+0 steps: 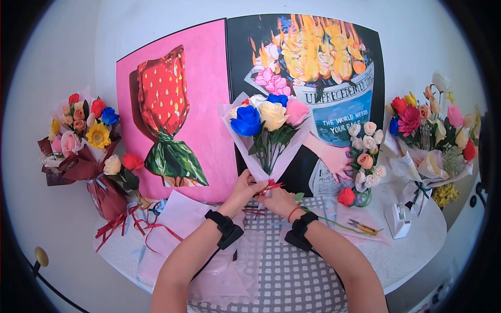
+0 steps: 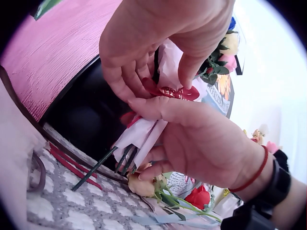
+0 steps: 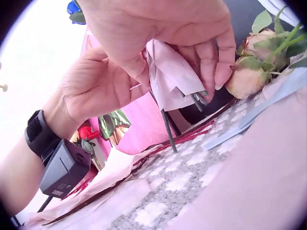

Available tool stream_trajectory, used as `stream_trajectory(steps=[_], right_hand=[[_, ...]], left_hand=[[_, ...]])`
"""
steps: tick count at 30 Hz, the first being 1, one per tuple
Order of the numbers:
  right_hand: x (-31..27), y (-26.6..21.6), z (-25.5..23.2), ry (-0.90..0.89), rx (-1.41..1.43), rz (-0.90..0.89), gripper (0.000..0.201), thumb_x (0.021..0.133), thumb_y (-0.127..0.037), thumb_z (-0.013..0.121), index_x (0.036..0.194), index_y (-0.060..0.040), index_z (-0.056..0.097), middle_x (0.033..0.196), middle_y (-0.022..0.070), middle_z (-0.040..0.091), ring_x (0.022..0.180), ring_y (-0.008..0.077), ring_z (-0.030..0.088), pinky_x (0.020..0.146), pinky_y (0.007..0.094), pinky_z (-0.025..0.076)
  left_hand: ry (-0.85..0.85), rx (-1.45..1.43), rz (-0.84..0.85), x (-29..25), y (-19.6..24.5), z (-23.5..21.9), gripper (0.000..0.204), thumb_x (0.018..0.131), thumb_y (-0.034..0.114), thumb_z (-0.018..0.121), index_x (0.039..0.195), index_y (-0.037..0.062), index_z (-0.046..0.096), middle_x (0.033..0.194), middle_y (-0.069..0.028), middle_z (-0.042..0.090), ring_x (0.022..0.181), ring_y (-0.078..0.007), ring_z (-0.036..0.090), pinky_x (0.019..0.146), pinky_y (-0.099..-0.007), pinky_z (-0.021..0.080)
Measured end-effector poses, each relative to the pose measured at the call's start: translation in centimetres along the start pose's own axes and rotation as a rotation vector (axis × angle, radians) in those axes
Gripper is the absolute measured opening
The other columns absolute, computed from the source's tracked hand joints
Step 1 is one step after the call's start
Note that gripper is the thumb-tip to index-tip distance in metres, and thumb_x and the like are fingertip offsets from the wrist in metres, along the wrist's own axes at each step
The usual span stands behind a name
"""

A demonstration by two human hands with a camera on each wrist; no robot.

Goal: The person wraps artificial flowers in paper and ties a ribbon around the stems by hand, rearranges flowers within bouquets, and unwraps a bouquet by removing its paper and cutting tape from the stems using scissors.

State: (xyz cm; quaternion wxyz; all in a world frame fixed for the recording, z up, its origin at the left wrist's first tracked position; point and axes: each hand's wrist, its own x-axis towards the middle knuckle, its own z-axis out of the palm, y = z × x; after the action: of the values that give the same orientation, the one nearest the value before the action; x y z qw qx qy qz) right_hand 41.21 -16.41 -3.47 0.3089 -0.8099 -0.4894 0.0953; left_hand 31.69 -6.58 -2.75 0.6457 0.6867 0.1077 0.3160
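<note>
A bouquet of blue, cream, white and pink roses point(image 1: 274, 116) stands upright in pale pink wrapping paper point(image 1: 286, 151). At its neck sits a red ribbon point(image 1: 270, 188), which shows gold lettering in the left wrist view. My left hand point(image 1: 242, 194) pinches the wrapped neck and ribbon from the left. From the right, my right hand point(image 1: 281, 202) grips the paper-wrapped stems, its thumb against the ribbon. Green stems point(image 3: 169, 130) stick out below the paper point(image 3: 172, 79). The ribbon is hidden in the right wrist view.
Wrapped bouquets stand left point(image 1: 86, 141) and right point(image 1: 430, 135). Two paintings point(image 1: 206, 62) lean behind. Pink paper sheets point(image 1: 177, 224) and red ribbons point(image 1: 148, 227) lie left; scissors point(image 1: 362, 226), a tape dispenser point(image 1: 399, 220) and a small flower vase point(image 1: 364, 198) are at right.
</note>
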Motion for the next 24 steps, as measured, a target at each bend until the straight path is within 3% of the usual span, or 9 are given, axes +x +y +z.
stream_trajectory(steps=[8,10,11,15,16,17,19,21,24], right_hand=[[-1.1,-0.7,-0.7,0.124,0.364,-0.112,0.025,0.072,-0.015,0.059,0.094,-0.0045,0.060,0.083,0.0160,0.063,0.082,0.0325,0.061,0.072,0.0366,0.046],[-0.3,0.6,-1.2,0.129,0.646,-0.317,0.022,0.072,-0.009,0.056,0.093,-0.0022,0.059,0.077,0.0125,0.062,0.073,0.0246,0.061,0.069,0.0343,0.046],[-1.0,1.1,-2.4,0.077,0.710,-0.297,0.021,0.072,-0.003,0.058,0.093,-0.0020,0.059,0.074,0.0082,0.061,0.068,0.0161,0.058,0.065,0.0301,0.046],[-4.8,2.9,-8.5,0.084,0.334,-0.375,0.021,0.072,-0.007,0.064,0.091,-0.0024,0.059,0.074,0.0068,0.061,0.064,0.0120,0.055,0.062,0.0266,0.045],[-4.5,5.4,-9.0,0.038,0.308,-0.394,0.021,0.072,-0.006,0.064,0.091,-0.0018,0.059,0.073,0.0078,0.061,0.064,0.0126,0.055,0.063,0.0269,0.045],[-4.2,7.7,-9.5,-0.008,0.280,-0.412,0.020,0.072,-0.006,0.063,0.091,-0.0012,0.059,0.073,0.0088,0.061,0.065,0.0133,0.055,0.064,0.0272,0.045],[-6.3,8.4,-11.5,-0.033,0.196,-0.480,0.019,0.072,-0.005,0.062,0.091,-0.0002,0.059,0.076,0.0118,0.061,0.070,0.0138,0.056,0.067,0.0281,0.045],[-7.7,8.6,-12.2,-0.057,0.141,-0.472,0.019,0.073,-0.004,0.061,0.091,-0.0001,0.059,0.077,0.0101,0.060,0.072,0.0126,0.054,0.068,0.0274,0.044],[-8.7,9.6,-12.3,-0.110,0.160,-0.391,0.016,0.073,-0.001,0.060,0.089,-0.0002,0.059,0.078,0.0058,0.058,0.075,0.0101,0.052,0.070,0.0258,0.042]], left_hand=[[-0.005,0.026,0.187,0.0,1.0,0.3,0.045,0.079,0.005,0.062,0.119,0.0007,0.041,0.106,-0.0100,0.057,0.094,-0.0146,0.056,0.079,-0.0280,0.046],[-0.074,0.027,0.240,-0.8,2.1,0.1,0.043,0.080,0.005,0.061,0.118,0.0008,0.042,0.105,-0.0099,0.058,0.094,-0.0146,0.056,0.081,-0.0280,0.045],[-0.143,0.026,0.291,-1.1,2.4,-0.2,0.042,0.080,0.005,0.061,0.118,0.0009,0.043,0.104,-0.0097,0.058,0.095,-0.0146,0.056,0.083,-0.0280,0.044],[-0.216,0.242,0.048,-2.6,3.6,-4.6,0.044,0.077,0.001,0.061,0.118,0.0000,0.044,0.108,-0.0078,0.057,0.093,-0.0152,0.055,0.084,-0.0271,0.043],[-0.028,0.378,0.007,-4.2,5.5,-4.0,0.041,0.077,0.002,0.060,0.116,0.0000,0.048,0.106,-0.0071,0.058,0.092,-0.0158,0.056,0.083,-0.0280,0.044],[0.056,0.405,0.172,-5.5,7.0,-3.8,0.034,0.082,0.010,0.057,0.114,0.0013,0.051,0.109,-0.0076,0.058,0.097,-0.0167,0.056,0.085,-0.0296,0.044],[-0.077,-0.126,-0.029,-5.4,6.7,-5.1,0.036,0.089,0.028,0.049,0.116,0.0041,0.050,0.114,-0.0088,0.056,0.104,-0.0177,0.054,0.090,-0.0308,0.042],[-0.088,-0.076,-0.091,-7.2,8.1,-4.1,0.056,0.090,0.054,0.031,0.116,0.0072,0.049,0.115,-0.0069,0.056,0.105,-0.0157,0.053,0.093,-0.0305,0.039],[-0.335,-0.251,-0.147,-7.2,6.7,-4.1,0.064,0.087,0.062,0.024,0.118,0.0112,0.046,0.107,-0.0025,0.058,0.094,-0.0113,0.056,0.082,-0.0246,0.040]])
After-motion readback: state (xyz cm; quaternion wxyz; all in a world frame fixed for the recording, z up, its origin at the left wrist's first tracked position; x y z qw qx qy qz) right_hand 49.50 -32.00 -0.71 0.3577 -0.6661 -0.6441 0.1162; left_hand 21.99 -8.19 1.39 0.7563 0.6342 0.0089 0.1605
